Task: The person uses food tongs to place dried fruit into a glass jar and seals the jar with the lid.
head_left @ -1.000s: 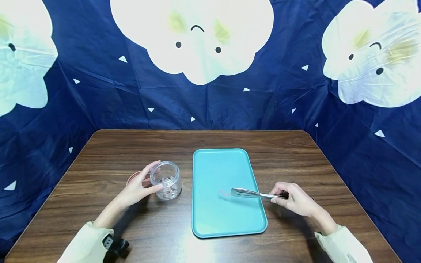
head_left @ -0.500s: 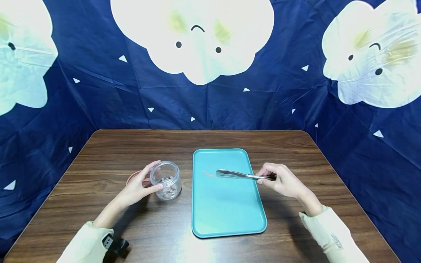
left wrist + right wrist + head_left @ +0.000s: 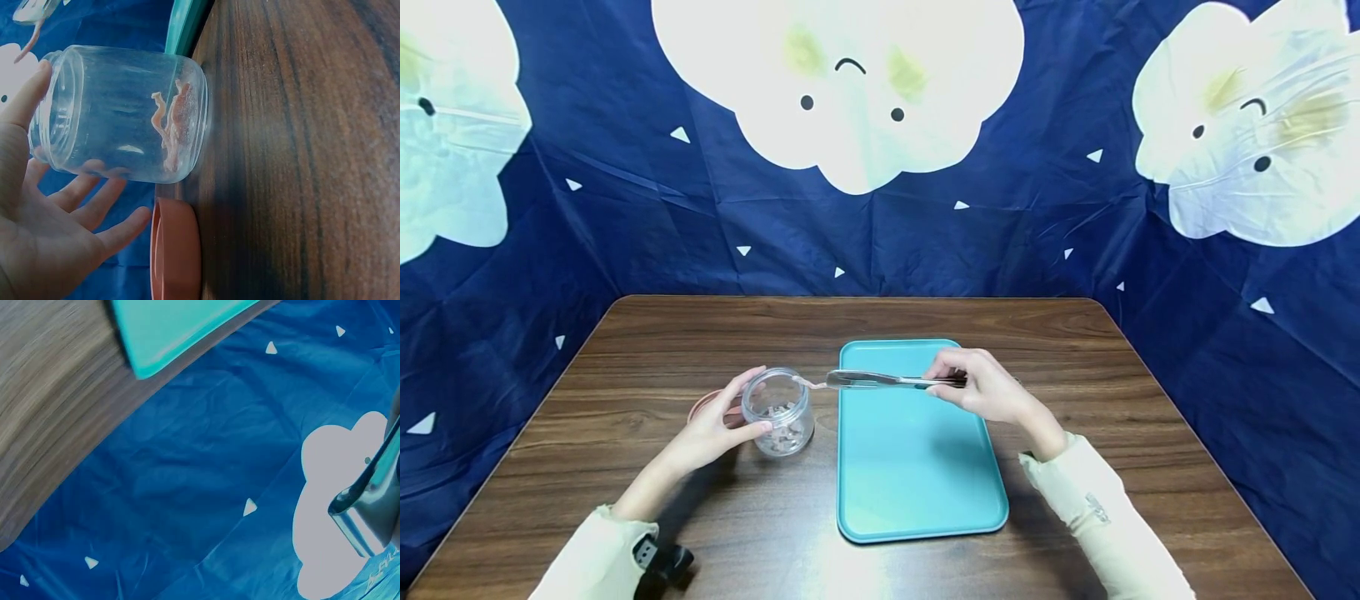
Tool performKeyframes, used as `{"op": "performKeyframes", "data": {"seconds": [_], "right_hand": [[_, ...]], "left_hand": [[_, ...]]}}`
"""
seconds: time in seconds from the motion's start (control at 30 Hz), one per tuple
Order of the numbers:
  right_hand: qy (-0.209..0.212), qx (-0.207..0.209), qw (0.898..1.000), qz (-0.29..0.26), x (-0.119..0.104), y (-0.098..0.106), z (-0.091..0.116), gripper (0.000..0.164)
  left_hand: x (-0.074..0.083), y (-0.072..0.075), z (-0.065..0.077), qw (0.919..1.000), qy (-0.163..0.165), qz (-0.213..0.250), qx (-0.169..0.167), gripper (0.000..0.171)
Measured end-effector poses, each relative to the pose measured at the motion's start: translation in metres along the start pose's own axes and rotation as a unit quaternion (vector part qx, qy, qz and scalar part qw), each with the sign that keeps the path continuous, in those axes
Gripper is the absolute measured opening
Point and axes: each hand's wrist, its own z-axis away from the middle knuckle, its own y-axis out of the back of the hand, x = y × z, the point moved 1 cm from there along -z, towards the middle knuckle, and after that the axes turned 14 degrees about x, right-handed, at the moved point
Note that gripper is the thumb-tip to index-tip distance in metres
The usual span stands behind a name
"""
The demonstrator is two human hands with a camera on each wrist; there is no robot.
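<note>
My left hand (image 3: 711, 427) holds a clear jar (image 3: 790, 437) upright on the table, thumb and fingers on either side near its open mouth. Pale pink, twisted strips (image 3: 170, 128) lie at the jar's bottom. A reddish-brown round lid (image 3: 178, 250) rests on the table behind that hand. My right hand (image 3: 981, 385) grips metal tongs (image 3: 880, 380) by their handle end, above the turquoise tray. From the tongs' tips sticks out a thin pinkish strip (image 3: 808, 383), its far end at the jar's rim. The right wrist view shows just the bent metal end of the tongs (image 3: 369, 519).
A turquoise tray (image 3: 917, 500) lies on the wooden table (image 3: 1045, 333), right of the jar. A small black device (image 3: 666, 560) sits at my left wrist. Blue cloth (image 3: 880, 242) with white cloud shapes hangs behind the table.
My right hand has moved left and toward the back, carrying the tongs and strip from over the tray to the jar's rim. The left hand and jar have stayed in place.
</note>
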Motion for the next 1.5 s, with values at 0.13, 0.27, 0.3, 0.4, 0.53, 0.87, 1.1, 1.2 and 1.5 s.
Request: {"op": "performKeyframes", "data": {"seconds": [0.13,0.27,0.3,0.4,0.53,0.87,1.1,1.2,1.5], "right_hand": [[0.024,-0.003,1.0,-0.011,-0.018,-0.008,-0.011,0.014],[0.028,-0.017,0.999,-0.014,-0.029,-0.014,-0.017,0.012],[0.029,-0.02,0.999,-0.014,-0.03,-0.016,-0.018,0.012],[0.035,-0.021,0.999,-0.013,-0.012,-0.026,-0.017,0.01],[0.032,-0.02,0.999,-0.002,0.01,-0.038,-0.014,0.01],[0.016,-0.019,1.0,0.012,0.01,-0.041,-0.012,0.013],[0.006,0.007,1.0,0.025,0.011,-0.035,-0.008,0.016],[0.004,0.025,0.999,0.037,0.012,-0.029,-0.005,0.019],[-0.031,0.082,0.994,0.062,0.02,-0.016,0.011,0.028]], "left_hand": [[-0.001,0.0,0.0,1.0,0.0,-0.005,0.002,0.072],[-0.001,0.0,0.0,0.9999,0.003,-0.013,0.005,0.073],[-0.001,0.0,0.0,0.9999,0.004,-0.016,0.006,0.073],[-0.001,0.0,0.0,0.9998,0.006,-0.018,0.006,0.073],[-0.001,-0.001,0.0,0.9998,0.006,-0.019,0.007,0.073],[-0.001,0.0,0.0,0.9999,0.002,-0.012,0.007,0.073],[-0.001,0.0,0.0,1.0,0.001,-0.007,0.007,0.073],[0.0,0.0,0.0,1.0,0.003,0.0,0.005,0.073],[-0.002,0.0,-0.001,1.0,0.007,0.004,-0.001,0.073]]}}
